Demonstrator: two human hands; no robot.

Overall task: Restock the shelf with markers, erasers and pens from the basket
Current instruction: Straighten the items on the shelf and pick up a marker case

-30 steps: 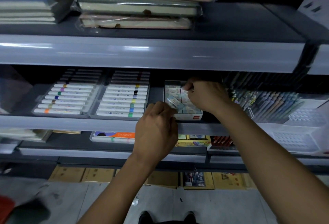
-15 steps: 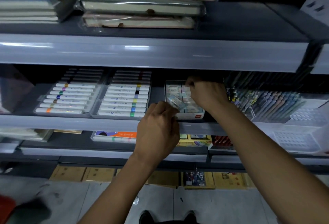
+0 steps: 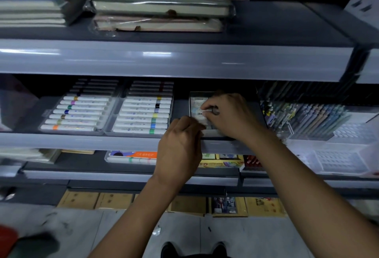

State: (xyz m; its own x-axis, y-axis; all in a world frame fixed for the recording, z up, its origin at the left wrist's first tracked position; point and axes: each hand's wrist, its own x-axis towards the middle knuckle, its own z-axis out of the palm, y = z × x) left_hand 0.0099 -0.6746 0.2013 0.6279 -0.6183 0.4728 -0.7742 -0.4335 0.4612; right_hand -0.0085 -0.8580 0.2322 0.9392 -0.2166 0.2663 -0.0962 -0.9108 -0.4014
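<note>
Crowding eraser box (image 3: pixel 200 98) (both hands (image 3: pixel 229 114)).

Your left hand (image 3: pixel 180 147) reaching up to the eraser box (image 3: pixel 198 101), fingers curled at its front edge, your right hand (image 3: pixel 229 114) over the box, fingertips pinching a small eraser (image 3: pixel 203 112), both forearms extending upward

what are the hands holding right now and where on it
Right hand pinches a small wrapped eraser at its end, over the eraser box. Left hand: curled, contents hidden.
</note>
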